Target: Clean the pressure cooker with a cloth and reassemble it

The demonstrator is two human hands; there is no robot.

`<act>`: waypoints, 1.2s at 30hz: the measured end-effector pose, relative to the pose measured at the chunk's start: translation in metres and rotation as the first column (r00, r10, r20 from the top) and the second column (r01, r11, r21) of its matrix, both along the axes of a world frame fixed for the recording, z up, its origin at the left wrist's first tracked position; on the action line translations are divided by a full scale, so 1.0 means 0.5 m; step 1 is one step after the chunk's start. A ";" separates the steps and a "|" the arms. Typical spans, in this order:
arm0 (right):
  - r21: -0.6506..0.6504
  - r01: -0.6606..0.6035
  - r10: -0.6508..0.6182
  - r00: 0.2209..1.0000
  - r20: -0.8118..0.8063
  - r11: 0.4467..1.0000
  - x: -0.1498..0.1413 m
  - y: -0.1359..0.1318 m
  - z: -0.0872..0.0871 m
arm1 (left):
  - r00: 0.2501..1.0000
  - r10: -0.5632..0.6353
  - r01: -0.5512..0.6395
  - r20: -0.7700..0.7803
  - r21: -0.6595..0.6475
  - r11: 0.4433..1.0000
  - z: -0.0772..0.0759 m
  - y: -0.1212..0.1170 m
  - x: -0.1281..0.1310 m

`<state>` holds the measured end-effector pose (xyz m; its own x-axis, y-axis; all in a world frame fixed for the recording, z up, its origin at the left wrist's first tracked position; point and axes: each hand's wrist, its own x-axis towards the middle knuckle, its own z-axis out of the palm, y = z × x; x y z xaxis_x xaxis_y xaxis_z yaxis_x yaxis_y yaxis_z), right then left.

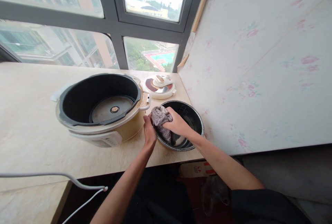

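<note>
A black inner pot (193, 115) stands on the pale marble-look counter (31, 130), near its front right corner. My right hand (176, 123) is closed on a grey cloth (159, 116) pressed against the pot's left inner wall. My left hand (149, 132) grips the pot's left rim from outside, fingers curled over the edge. Just to the left stands an open cream pressure cooker body (101, 108) with its heating plate showing.
The cooker's white and red lid (160, 86) lies behind the pot by the window. A papered wall (259, 61) closes the right side. A white power cord (64, 179) trails over the counter's front left. A box (198, 168) sits below the counter edge.
</note>
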<state>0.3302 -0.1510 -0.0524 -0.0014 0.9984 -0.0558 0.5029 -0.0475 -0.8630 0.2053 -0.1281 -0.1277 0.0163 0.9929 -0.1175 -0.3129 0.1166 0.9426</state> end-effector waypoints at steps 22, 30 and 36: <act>0.232 0.005 -0.123 0.859 0.497 0.973 0.004 0.067 0.002 | 0.987 0.048 -0.043 0.154 -0.034 0.998 -0.011 -0.006 0.012; 0.236 0.148 -0.278 0.470 0.838 0.960 0.051 0.093 0.031 | 0.993 0.106 -0.106 0.049 -0.014 0.994 -0.004 -0.004 0.007; 0.154 0.331 -0.281 0.384 0.880 0.931 0.119 0.064 0.069 | 0.965 0.253 -0.249 0.065 -0.068 0.966 0.007 -0.009 0.025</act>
<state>0.3897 -0.1191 -0.0181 0.3781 0.9170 0.1270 0.9212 -0.3863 0.0464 0.2176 -0.1325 -0.1243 -0.2220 0.9576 -0.1836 -0.4061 0.0804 0.9103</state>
